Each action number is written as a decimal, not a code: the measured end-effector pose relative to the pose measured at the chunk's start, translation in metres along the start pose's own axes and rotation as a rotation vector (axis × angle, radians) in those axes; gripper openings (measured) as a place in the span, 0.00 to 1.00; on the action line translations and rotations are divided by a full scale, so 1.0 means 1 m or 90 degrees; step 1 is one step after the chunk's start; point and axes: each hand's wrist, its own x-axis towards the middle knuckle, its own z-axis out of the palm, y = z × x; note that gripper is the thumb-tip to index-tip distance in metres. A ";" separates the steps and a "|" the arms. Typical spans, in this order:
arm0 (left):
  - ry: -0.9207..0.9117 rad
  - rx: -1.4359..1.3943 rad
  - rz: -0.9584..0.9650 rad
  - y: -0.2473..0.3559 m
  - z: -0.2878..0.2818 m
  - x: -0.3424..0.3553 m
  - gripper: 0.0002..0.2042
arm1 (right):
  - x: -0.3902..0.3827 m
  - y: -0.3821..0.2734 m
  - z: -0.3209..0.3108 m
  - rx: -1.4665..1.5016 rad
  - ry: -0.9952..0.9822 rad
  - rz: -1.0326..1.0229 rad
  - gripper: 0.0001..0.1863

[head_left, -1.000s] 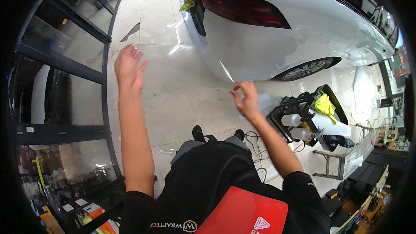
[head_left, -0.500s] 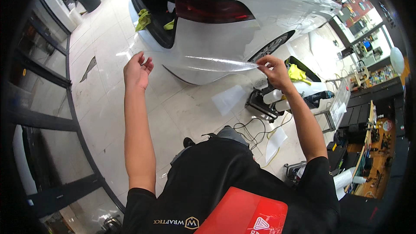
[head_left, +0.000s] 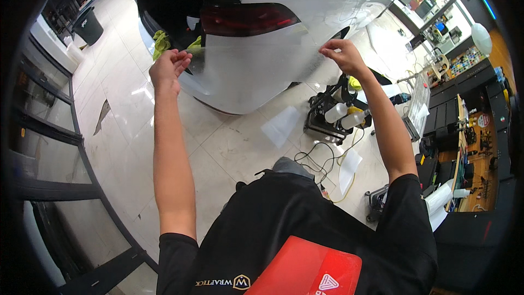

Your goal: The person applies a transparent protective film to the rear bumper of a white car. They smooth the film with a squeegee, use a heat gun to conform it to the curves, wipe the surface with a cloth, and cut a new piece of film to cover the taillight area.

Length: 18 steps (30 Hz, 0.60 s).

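Observation:
A sheet of clear film stretches between my raised hands, in front of a white car's rear corner. Its top edge shows faintly, and its lower extent is hard to tell against the bodywork. My left hand pinches the film's left end, near the open tailgate. At the other end my right hand is closed on the film with thumb and fingertips, beside the rear wheel arch. Behind the film are the white rear bumper and, above it, the dark red tail light.
Yellow-green cloths hang at the boot opening. A black wheeled cart with spray bottles stands right of the bumper. Cables and a translucent sheet lie on the tiled floor. Glass doors line the left side.
Both hands have moved up toward the car, and the film now spreads in front of the bumper and tail light instead of hanging as a narrow strip. My view has shifted closer.

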 end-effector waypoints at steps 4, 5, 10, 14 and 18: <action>-0.089 -0.010 0.015 0.012 0.005 0.004 0.13 | 0.019 0.017 -0.007 0.032 -0.024 -0.002 0.15; -0.088 0.030 0.036 0.017 0.014 -0.007 0.14 | 0.022 0.022 -0.008 0.044 -0.026 0.001 0.14; -0.078 0.264 0.163 0.025 0.032 -0.007 0.12 | 0.048 0.046 -0.006 0.093 -0.025 -0.027 0.13; -0.045 0.331 0.231 0.025 0.044 0.001 0.10 | 0.069 0.063 -0.002 0.120 -0.039 -0.032 0.11; 0.002 0.469 0.298 0.024 0.056 0.001 0.08 | 0.081 0.080 0.006 0.132 -0.018 -0.046 0.11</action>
